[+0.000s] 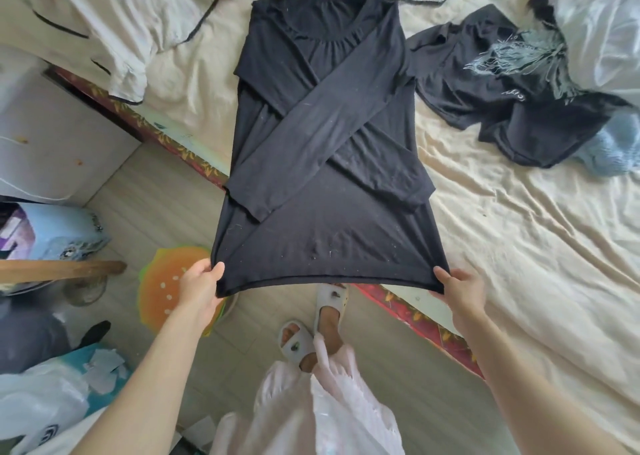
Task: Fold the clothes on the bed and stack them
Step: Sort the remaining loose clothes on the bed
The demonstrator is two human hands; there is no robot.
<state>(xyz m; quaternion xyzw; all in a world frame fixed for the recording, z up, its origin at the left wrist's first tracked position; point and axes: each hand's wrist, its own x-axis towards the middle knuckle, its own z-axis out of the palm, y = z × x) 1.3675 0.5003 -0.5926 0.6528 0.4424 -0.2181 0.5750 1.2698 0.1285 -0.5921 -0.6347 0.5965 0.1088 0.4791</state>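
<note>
- We hold the black long-sleeved top [322, 136] by its hem, the collar end lying on the cream sheet of the bed [519, 246] toward 12 o'clock and the lower part lifted off the mattress edge toward us at 6 o'clock.
- Our left hand [199, 286] pinches the hem corner at 8 o'clock, thumb on top of the cloth; our right hand [460, 290] pinches the opposite corner at 4 o'clock the same way, the other fingers tucked beneath the cloth.
- Both sleeves already lie crossed over the chest, so we judge the next fold to be hem up to collar.
- To do it well, we should keep the hem taut and level, carry both corners together toward 12 o'clock, and lay them down without dragging the crossed sleeves out of place.
- A crumpled dark printed garment [512, 84] waits at 2 o'clock, a pale piped one [114, 28] at 10 o'clock; no stack shows yet.
</note>
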